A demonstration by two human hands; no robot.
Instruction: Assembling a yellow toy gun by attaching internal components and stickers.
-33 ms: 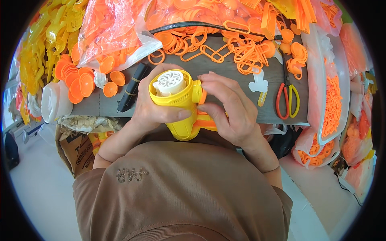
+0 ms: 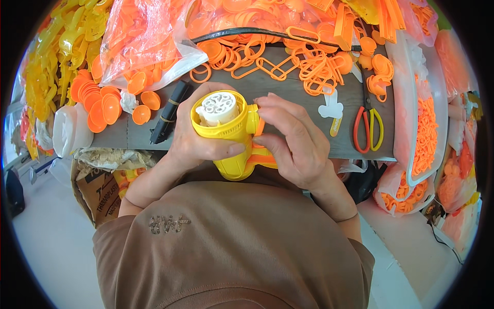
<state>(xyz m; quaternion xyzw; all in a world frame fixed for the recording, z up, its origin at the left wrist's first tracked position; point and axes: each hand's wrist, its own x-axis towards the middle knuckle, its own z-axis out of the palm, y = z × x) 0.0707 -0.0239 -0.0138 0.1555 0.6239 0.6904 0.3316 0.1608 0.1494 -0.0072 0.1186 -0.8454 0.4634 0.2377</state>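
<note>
Wrapping the yellow cylindrical housing [image 2: 233, 166], my left hand [image 2: 193, 140] holds what I judge light, stiff plastic, best gripped round its barrel; whether my right hand [image 2: 297, 135] pinches, I cannot tell.

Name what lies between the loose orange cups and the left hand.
A long black banded object lies on the grey tabletop, between the orange cups and the left hand, in the head view.
</note>
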